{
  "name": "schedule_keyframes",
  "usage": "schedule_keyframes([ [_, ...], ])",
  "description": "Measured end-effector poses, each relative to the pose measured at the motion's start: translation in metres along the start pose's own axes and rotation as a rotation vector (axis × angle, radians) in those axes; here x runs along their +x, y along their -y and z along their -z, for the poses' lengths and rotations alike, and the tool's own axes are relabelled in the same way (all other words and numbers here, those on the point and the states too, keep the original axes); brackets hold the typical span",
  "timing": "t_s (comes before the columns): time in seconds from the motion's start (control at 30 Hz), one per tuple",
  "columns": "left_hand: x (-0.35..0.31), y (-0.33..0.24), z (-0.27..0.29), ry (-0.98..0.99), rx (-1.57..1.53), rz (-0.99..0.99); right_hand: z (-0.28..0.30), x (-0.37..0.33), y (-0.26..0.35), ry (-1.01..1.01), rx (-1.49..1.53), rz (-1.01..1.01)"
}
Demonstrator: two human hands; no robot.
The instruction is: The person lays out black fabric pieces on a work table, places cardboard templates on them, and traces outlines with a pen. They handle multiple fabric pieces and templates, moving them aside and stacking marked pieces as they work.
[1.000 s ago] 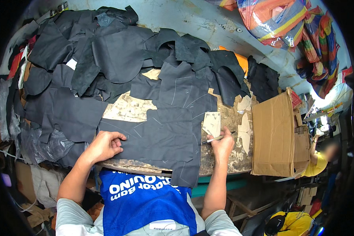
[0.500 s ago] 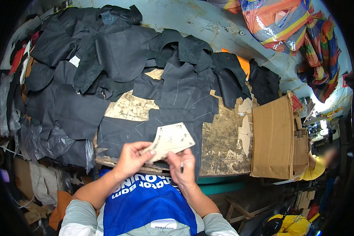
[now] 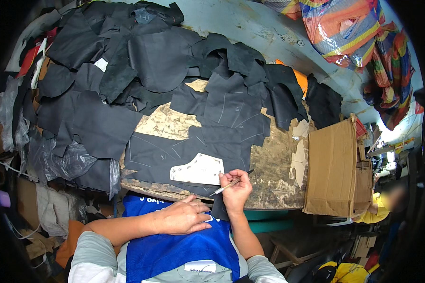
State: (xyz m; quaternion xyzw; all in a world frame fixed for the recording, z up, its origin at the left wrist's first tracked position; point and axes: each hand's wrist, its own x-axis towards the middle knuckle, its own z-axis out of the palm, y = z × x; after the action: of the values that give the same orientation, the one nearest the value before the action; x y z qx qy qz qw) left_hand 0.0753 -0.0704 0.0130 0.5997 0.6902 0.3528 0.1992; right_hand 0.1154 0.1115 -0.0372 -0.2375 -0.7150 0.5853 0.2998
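Observation:
A cream card pattern [image 3: 197, 170] with curved edges lies flat on a dark leather piece [image 3: 167, 153] at the table's front edge. My right hand [image 3: 237, 193] is closed around a slim pen [image 3: 222, 189], right beside the pattern's right end. The pen slants across the hand, its lower tip pointing left over the leather. My left hand [image 3: 186, 217] is at the front edge, below the pattern, fingers stretched out and nothing seen in them. Thin pale lines are drawn on the leather around and above the pattern.
More dark leather [image 3: 158, 59] is heaped over the back and left of the worn wooden table [image 3: 276, 184]. A cardboard box [image 3: 329, 167] stands at the right end. Striped woven bags [image 3: 342, 30] hang back right. Someone in a yellow shirt [image 3: 370, 211] is beyond the box.
The card pattern, held up in both hands before, now lies on the leather. My left hand has let go and drawn back to the table edge; my right hand has moved right with the pen.

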Motion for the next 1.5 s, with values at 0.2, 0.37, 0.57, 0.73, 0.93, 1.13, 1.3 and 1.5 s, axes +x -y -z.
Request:
schedule_keyframes([
  [0.2,-0.004,0.006,0.0,-0.054,0.158,0.158,0.001,-0.002,-0.001,0.022,-0.11,0.066],
  [0.37,-0.001,0.014,0.0,0.123,0.236,0.268,0.005,0.009,0.013,0.01,-0.247,0.11],
  [0.57,-0.002,0.014,-0.006,0.104,0.217,0.259,0.002,0.021,0.045,0.155,0.112,-0.127],
  [0.73,-0.001,0.013,-0.007,0.102,0.214,0.264,-0.04,0.012,0.05,0.698,0.07,-0.01],
  [0.93,0.0,0.012,-0.002,0.174,0.194,0.261,-0.063,0.014,0.046,0.864,-0.171,0.124],
  [1.13,0.001,0.016,-0.007,0.0,0.228,0.168,-0.075,0.011,0.051,0.809,-0.21,0.31],
  [1.3,0.002,0.017,-0.005,0.05,0.251,0.163,-0.078,0.011,0.054,0.816,-0.21,0.287],
  [1.5,0.005,0.012,0.003,0.166,0.208,0.231,-0.083,0.013,0.048,0.691,-0.182,0.329],
])
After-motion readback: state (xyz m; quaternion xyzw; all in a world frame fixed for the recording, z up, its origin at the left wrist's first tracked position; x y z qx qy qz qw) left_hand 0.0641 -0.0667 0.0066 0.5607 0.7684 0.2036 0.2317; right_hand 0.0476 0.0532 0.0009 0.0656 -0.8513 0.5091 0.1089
